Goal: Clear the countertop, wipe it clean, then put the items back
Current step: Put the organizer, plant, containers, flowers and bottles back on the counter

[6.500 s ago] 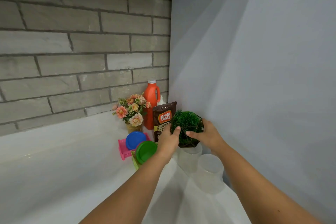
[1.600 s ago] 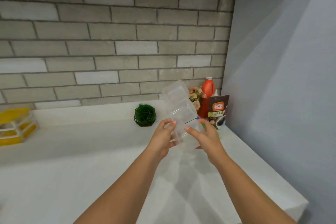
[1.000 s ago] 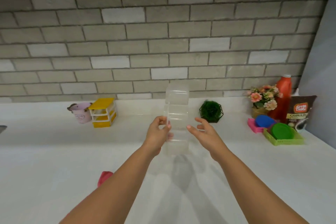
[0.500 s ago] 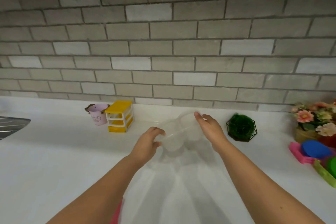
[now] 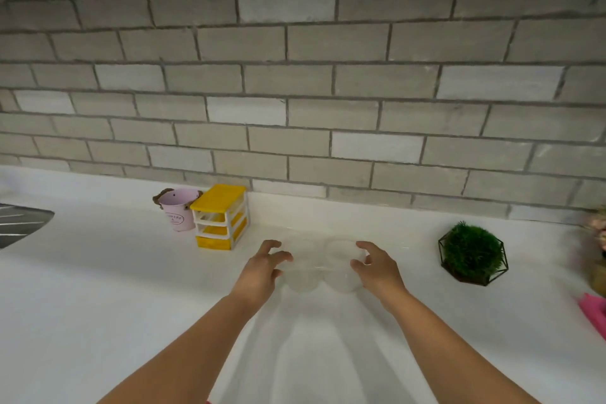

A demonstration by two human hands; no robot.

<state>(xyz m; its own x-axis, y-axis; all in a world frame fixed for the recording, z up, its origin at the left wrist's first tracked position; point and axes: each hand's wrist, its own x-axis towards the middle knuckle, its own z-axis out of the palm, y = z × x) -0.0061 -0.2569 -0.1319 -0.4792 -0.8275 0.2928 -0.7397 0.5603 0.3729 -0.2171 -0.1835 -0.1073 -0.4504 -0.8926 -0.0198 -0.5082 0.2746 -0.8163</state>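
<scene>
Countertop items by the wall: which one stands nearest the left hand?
The yellow drawer unit, just left of the left hand. The pink bucket stands beyond it, farther left; the green plant sits past the right hand. Both hands grip clear containers.

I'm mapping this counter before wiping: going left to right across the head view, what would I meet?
sink → pink bucket → yellow drawer unit → left hand → clear containers → right hand → green plant
</scene>
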